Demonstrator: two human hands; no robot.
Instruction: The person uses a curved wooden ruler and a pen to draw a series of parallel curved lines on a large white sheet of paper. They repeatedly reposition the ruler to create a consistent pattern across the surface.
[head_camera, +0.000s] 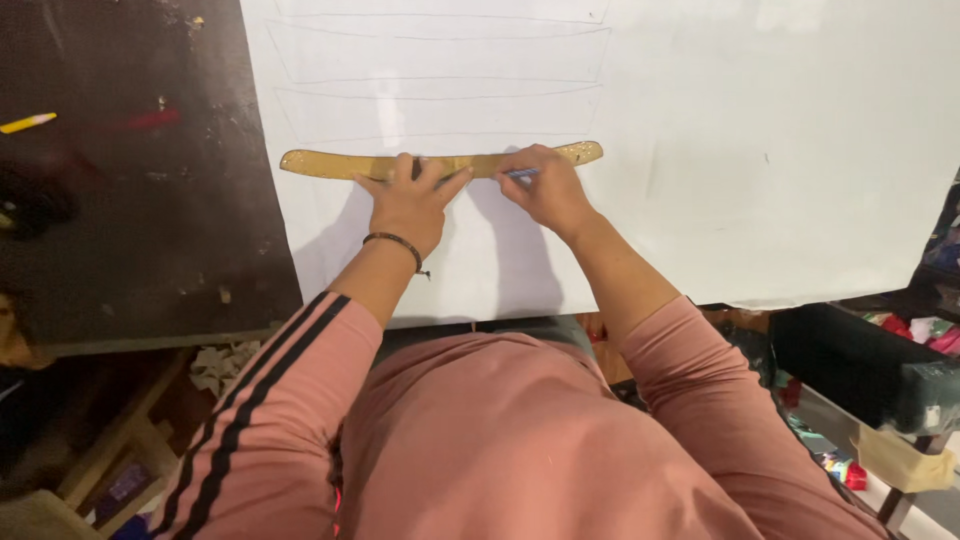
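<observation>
A yellow pencil lay near the left edge of the dark desk, well apart from everything else. A large white sheet of paper covered the rest of the desk, its left edge running down beside the bare dark wood and its near edge hanging toward the person. Faint curved outlines were drawn on the sheet near its far edge. Just below them lay a long, narrow, slightly curved tan pattern piece, flat on the paper. The left hand, with a dark bracelet at the wrist, was spread open with its fingers pressing down on the middle of the pattern piece. The right hand was closed around a blue pen, its tip touching the lower edge of the pattern piece just beside the left fingertips.
</observation>
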